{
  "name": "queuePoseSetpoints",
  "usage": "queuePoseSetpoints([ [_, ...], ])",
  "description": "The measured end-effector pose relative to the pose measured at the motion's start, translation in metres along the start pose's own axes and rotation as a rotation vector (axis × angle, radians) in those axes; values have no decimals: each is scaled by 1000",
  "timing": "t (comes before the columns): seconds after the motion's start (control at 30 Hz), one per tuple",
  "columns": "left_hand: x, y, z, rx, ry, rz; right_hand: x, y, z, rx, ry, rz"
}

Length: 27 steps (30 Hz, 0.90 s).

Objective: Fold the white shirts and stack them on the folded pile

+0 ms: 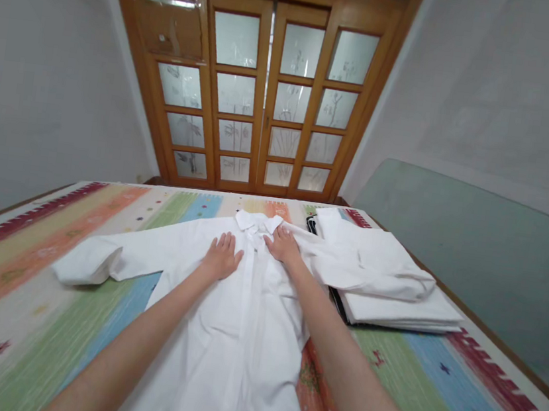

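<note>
A white long-sleeved shirt [216,352] lies front up on a striped bed cover, its collar [257,221] pointing away from me. My left hand [222,257] rests flat on the left chest of the shirt, fingers stretched out. Close to the collar, on the right, my right hand [282,244] lies on the cloth with its fingers extended. The left sleeve [143,249] spreads outward and its cuff end is bunched. On the right side, the other sleeve [361,273] reaches over a stack of folded white cloth.
The stack of folded white cloth [391,313], with black edges showing beneath, sits on the right of the striped bed cover [13,333]. A pale green board [475,237] runs along the right wall. Wooden doors with glass panes [262,97] stand beyond the bed.
</note>
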State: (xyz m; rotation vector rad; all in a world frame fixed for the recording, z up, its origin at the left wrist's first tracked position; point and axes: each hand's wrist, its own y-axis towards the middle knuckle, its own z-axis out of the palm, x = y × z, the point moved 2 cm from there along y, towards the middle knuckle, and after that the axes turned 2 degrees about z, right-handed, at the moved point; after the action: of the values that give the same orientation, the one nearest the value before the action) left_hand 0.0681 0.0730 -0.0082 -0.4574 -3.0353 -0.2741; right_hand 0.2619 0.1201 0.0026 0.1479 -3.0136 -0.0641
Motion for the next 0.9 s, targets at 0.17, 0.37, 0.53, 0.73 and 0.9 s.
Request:
queuePoseSetpoints([
  [0.17, -13, -49, 1, -57, 16, 30, 6, -8, -1, 119, -44, 71],
  [0.37, -19, -87, -9, -39, -21, 19, 3, -41, -8, 215, -37, -17],
  [0.53, -18, -90, -17, -5, -77, 26, -1, -98, -8, 161, -22, -184],
  [0.73, -20, -93, -25, 21, -103, 34, -23, -197, 0, -30, 51, -431],
  [0.9, -31, -102, -39, -150, -69, 289, -55, -272, -8, 3, 97, -483],
])
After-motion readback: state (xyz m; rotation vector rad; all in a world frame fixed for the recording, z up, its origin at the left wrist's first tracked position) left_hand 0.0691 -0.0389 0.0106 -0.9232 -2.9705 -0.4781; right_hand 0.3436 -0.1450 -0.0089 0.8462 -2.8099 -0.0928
